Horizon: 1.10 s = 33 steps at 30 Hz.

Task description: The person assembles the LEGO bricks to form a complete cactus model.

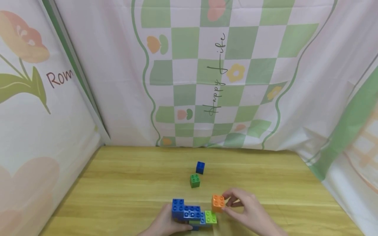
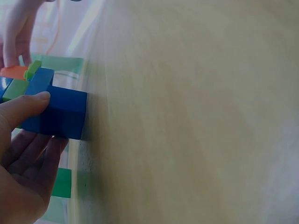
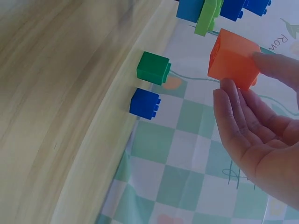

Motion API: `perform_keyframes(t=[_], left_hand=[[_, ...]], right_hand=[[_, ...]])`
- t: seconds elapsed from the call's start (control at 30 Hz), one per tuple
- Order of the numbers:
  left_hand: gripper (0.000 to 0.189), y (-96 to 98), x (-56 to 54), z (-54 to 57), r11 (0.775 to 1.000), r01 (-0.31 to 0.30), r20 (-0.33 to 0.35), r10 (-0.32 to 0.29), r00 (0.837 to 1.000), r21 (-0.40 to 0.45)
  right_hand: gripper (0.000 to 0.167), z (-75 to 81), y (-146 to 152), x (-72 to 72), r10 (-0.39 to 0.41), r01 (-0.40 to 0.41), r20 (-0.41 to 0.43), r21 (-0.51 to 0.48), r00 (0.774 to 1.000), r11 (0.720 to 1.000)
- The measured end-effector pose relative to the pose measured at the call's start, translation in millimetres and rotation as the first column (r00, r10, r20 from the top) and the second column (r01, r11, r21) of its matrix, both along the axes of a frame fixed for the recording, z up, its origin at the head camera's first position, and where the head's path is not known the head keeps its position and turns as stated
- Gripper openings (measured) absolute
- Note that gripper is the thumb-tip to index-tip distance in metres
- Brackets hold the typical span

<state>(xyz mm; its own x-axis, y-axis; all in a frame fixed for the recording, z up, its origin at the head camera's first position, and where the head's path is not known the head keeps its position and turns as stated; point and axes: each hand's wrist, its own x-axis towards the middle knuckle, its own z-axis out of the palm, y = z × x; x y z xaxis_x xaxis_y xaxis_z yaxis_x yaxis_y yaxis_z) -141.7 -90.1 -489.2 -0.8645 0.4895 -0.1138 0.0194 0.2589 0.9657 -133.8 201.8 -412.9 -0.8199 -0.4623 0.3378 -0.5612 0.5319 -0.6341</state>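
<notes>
Gripping the joined bricks (image 1: 192, 212) by their blue end with the left hand (image 1: 166, 220), and pinching the orange brick (image 1: 218, 204) between thumb and fingertips of the right hand (image 1: 249, 211), holding it right by the lime-green brick (image 1: 211, 217) at the far end! Risking a slip here: relying on fingertips alone, perhaps tilting or dropping the orange brick if pushing off-centre. Possibly knocking the lime-green brick loose if bumping it, from supporting mainly the opposite end. Leaving the green brick (image 1: 195, 181) and small blue brick (image 1: 200, 167) beyond, well apart. Hiding much of the joined bricks' underside in the head view; cutting them off in both wrist views. Not showing whether touching or apart, orange against lime-green; not revealing whether resting on the table (image 1: 133, 186), either.
</notes>
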Motion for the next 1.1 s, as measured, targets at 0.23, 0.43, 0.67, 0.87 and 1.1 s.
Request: perform_keyframes(t=[0.23,0.43,0.67,0.87,1.1], left_hand=[[0.049,-0.3,-1.0,-1.2,1.000,0.006,-0.010,-0.006,1.000,-0.005],[0.049,0.0,-1.1,-1.9,1.000,0.004,-0.001,-0.004,1.000,-0.006],[0.051,-0.5,-0.9,0.8,1.000,0.016,-0.007,-0.016,1.000,0.024],[0.052,-0.5,-0.3,2.3,0.999,0.024,-0.011,-0.023,1.000,0.045],[0.051,-0.7,0.0,1.8,0.999,0.026,-0.012,-0.026,1.000,0.042]], right_hand=[[0.023,-1.9,4.1,4.4,0.063,-0.063,-0.010,-0.008,0.998,0.998],[0.025,-1.9,5.7,6.9,0.085,-0.085,-0.001,0.034,0.996,0.996],[0.024,-1.7,6.3,7.9,0.093,-0.098,0.093,0.050,0.991,0.994],[0.026,-1.8,6.1,8.4,0.094,-0.103,0.158,0.046,0.983,0.994],[0.026,-3.0,5.9,7.4,0.122,-0.129,0.182,0.029,0.976,0.991]])
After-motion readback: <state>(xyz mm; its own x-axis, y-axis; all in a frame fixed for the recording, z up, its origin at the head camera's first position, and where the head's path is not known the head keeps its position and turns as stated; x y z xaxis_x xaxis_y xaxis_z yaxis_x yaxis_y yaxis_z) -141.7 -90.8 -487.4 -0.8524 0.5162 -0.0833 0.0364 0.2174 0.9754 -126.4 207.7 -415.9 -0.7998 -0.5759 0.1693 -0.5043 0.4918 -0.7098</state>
